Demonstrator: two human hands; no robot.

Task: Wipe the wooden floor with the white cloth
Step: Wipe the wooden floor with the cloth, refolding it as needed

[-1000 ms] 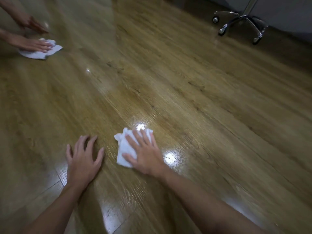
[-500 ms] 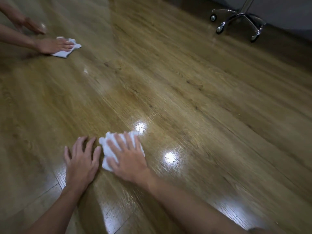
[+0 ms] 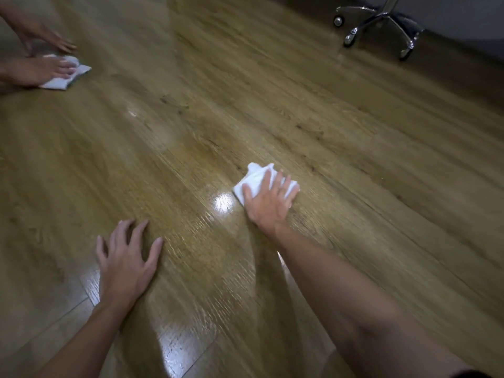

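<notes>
My right hand (image 3: 268, 201) lies flat with spread fingers on the crumpled white cloth (image 3: 255, 177) and presses it against the glossy wooden floor (image 3: 354, 165) in the middle of the view. The cloth's far and left edges stick out past my fingers. My left hand (image 3: 125, 261) rests on the bare floor nearer to me and to the left, fingers spread, holding nothing. Bright light reflections sit on the boards between my two hands.
At the far left another person's hands (image 3: 41, 69) press a second white cloth (image 3: 66, 77) on the floor. A chrome wheeled chair base (image 3: 381, 25) stands at the far right by a dark wall.
My right hand has slid the cloth away from my left hand, to the right and farther from me. My left hand stayed planted. The other person's hands shifted their cloth slightly.
</notes>
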